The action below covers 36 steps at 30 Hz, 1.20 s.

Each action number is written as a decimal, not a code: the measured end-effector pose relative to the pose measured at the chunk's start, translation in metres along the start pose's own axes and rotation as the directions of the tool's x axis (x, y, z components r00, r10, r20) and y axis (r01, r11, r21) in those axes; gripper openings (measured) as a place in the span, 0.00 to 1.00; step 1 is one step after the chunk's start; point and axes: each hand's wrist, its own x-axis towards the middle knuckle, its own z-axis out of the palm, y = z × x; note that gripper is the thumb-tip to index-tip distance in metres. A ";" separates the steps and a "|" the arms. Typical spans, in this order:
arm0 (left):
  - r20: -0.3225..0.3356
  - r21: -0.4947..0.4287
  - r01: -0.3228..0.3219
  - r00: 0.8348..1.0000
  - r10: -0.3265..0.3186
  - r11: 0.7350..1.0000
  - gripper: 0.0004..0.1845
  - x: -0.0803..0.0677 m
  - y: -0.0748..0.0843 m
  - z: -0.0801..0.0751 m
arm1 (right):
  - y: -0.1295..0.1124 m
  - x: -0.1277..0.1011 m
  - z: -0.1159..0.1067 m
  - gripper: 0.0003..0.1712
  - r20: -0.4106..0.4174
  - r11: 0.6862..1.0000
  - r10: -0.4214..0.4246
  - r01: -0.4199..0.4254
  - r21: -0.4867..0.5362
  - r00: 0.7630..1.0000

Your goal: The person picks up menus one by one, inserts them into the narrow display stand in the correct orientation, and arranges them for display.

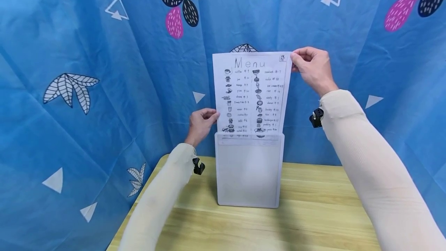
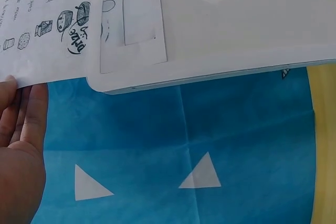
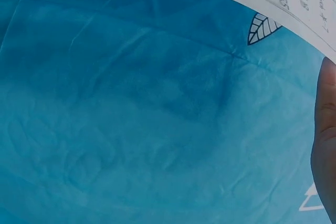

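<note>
Right hand (image 1: pixel 313 69) pinches the top right corner of the menu sheet (image 1: pixel 251 92). Left hand (image 1: pixel 202 124) curls on the sheet's lower left edge, just above the holder's mouth. The sheet stands upright, its bottom strip inside the frosted plastic sleeve holder (image 1: pixel 248 171), which stands on the wooden surface (image 1: pixel 313 212) against the blue cloth backdrop (image 1: pixel 87 88).

I judge the step to be sliding the sheet in the holder; most of it is outside. Next move calls for keeping the edges square to the slot.

Wrist views show little: left palm (image 2: pixel 18 150), sheet corner, one right fingertip (image 3: pixel 325 129). Menu print too small to read.
</note>
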 end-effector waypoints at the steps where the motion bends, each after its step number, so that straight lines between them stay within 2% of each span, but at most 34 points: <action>1: -0.001 0.001 -0.002 1.000 0.002 1.000 0.10 0.000 0.000 0.000 | 0.001 0.000 0.000 0.18 0.001 1.000 0.001 -0.001 -0.005 1.000; 12: 0.018 0.019 0.002 1.000 -0.002 1.000 0.09 -0.002 -0.006 0.000 | 0.007 0.001 0.000 0.18 0.009 0.999 -0.033 0.033 -0.002 0.999; 20: 0.029 0.037 0.015 0.999 -0.016 0.999 0.09 -0.005 -0.008 -0.002 | 0.009 -0.002 0.002 0.19 0.021 0.999 -0.011 0.012 -0.043 1.000; 29: 0.044 0.041 0.016 0.999 -0.018 0.999 0.10 -0.009 -0.013 -0.003 | 0.014 -0.005 0.005 0.20 0.042 0.998 -0.032 0.034 -0.047 0.999; 36: 0.018 0.039 -0.010 1.000 0.009 0.999 0.11 -0.004 -0.007 -0.004 | 0.016 -0.005 0.007 0.19 0.049 0.998 -0.040 0.042 -0.049 0.998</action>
